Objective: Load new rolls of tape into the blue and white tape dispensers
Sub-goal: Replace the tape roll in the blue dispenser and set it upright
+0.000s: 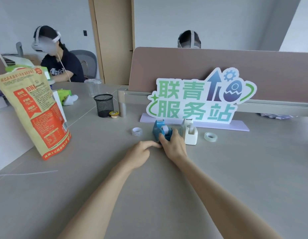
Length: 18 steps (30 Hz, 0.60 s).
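The blue tape dispenser stands on the grey desk in front of a sign, with a white core showing in its slot. My right hand wraps around its near end. My left hand lies flat on the desk, fingertips touching the dispenser's near left base. Just to the right stands the white tape dispenser, untouched. A tape roll with a white core lies left of the blue dispenser. A clear tape roll lies right of the white one.
A green-lettered sign on a lilac base stands behind the dispensers. A black mesh pen cup, a small yellow cup and a tall printed paper bag sit at left. Two people wearing headsets sit beyond the desk.
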Each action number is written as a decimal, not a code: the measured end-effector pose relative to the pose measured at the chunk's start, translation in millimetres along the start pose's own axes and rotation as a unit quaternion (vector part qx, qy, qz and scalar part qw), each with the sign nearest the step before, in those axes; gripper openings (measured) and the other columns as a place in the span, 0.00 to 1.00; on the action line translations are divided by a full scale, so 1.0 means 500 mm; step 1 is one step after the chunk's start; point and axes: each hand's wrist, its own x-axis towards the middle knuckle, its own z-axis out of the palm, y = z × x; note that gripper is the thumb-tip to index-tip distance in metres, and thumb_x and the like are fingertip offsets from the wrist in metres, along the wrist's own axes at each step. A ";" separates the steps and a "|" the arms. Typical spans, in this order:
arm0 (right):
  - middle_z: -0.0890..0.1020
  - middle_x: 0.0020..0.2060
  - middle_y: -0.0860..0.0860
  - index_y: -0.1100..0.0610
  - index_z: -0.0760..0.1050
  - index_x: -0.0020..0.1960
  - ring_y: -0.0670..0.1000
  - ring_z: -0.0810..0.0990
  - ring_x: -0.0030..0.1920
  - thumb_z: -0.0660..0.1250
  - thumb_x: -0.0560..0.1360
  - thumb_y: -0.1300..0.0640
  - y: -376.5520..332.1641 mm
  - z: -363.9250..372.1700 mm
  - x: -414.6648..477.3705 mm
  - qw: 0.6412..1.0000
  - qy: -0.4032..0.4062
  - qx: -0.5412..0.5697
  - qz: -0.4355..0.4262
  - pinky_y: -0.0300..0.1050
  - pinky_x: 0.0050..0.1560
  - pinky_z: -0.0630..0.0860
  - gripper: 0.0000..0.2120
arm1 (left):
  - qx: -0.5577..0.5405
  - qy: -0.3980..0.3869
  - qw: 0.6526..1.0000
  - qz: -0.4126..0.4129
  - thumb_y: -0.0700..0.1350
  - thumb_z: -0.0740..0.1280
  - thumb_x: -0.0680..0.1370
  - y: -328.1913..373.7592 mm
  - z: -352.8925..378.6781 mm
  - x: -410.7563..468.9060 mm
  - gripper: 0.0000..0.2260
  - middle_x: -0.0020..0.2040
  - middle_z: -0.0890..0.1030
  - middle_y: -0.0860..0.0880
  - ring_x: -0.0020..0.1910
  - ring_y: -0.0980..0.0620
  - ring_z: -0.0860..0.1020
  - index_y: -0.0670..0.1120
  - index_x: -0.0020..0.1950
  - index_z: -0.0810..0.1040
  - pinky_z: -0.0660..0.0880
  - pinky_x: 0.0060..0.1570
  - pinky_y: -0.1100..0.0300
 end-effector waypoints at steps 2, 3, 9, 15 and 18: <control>0.77 0.50 0.48 0.57 0.70 0.55 0.52 0.75 0.49 0.64 0.76 0.47 0.005 -0.026 -0.031 0.999 -0.023 -0.013 -0.017 0.44 0.48 0.69 0.15 | -0.053 0.047 0.997 -0.004 0.31 0.52 0.74 0.008 0.003 -0.019 0.25 0.53 0.83 0.57 0.58 0.58 0.78 0.54 0.52 0.82 0.70 0.67 0.56; 0.77 0.49 0.48 0.56 0.70 0.56 0.52 0.75 0.49 0.64 0.76 0.47 0.012 -0.038 -0.046 0.999 -0.034 -0.020 -0.026 0.44 0.48 0.69 0.15 | -0.076 0.070 0.995 -0.012 0.30 0.53 0.75 0.011 0.005 -0.031 0.23 0.51 0.83 0.55 0.57 0.57 0.79 0.52 0.52 0.81 0.71 0.66 0.55; 0.80 0.51 0.49 0.50 0.71 0.62 0.52 0.78 0.50 0.64 0.76 0.49 0.052 -0.133 -0.148 0.992 -0.119 0.012 -0.051 0.41 0.45 0.74 0.16 | -0.150 0.094 0.983 -0.050 0.36 0.63 0.76 0.050 0.011 -0.112 0.21 0.66 0.73 0.54 0.65 0.56 0.71 0.53 0.67 0.70 0.70 0.59 0.61; 0.82 0.50 0.48 0.49 0.76 0.55 0.49 0.79 0.52 0.61 0.68 0.51 0.062 -0.190 -0.194 0.979 -0.182 0.059 -0.071 0.43 0.51 0.75 0.16 | -0.240 -0.003 0.970 -0.024 0.44 0.65 0.69 0.090 0.014 -0.164 0.30 0.70 0.71 0.54 0.69 0.58 0.68 0.50 0.72 0.67 0.66 0.60 0.66; 0.82 0.49 0.49 0.51 0.76 0.54 0.48 0.79 0.49 0.61 0.67 0.54 0.060 -0.194 -0.198 0.976 -0.191 0.073 -0.076 0.44 0.51 0.75 0.16 | -0.210 -0.037 0.976 -0.040 0.50 0.71 0.70 0.089 0.024 -0.163 0.32 0.66 0.72 0.58 0.66 0.61 0.70 0.53 0.72 0.65 0.67 0.61 0.64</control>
